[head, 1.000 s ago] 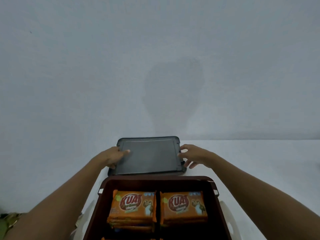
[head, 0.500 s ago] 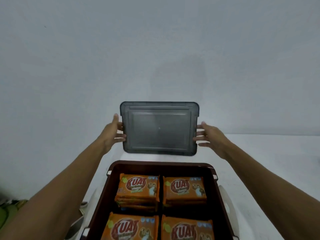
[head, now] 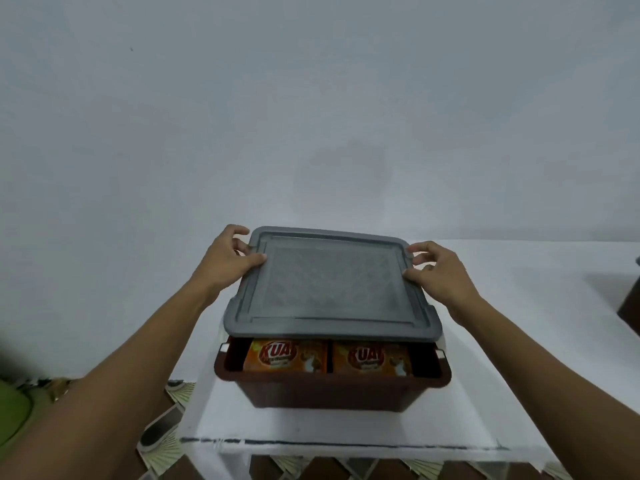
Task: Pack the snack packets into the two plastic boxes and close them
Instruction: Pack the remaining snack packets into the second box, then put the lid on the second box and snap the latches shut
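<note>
A brown plastic box point(head: 332, 389) stands on the white table point(head: 485, 410) in front of me. Two orange snack packets point(head: 287, 355) show through a gap at its near side. A grey lid point(head: 329, 285) lies over the box, its near edge still raised above the rim. My left hand point(head: 227, 259) grips the lid's far left corner, thumb on top. My right hand point(head: 438, 271) grips the far right edge in the same way. The other packets are hidden under the lid.
A second dark box point(head: 632, 306) shows partly at the right edge of the table. A white wall rises close behind. Patterned floor tiles point(head: 166, 431) and a green thing point(head: 14, 407) lie below at the left.
Both hands lifted the grey lid from the table behind the box, brought it toward me and lowered it over the box. It now covers most of the packets.
</note>
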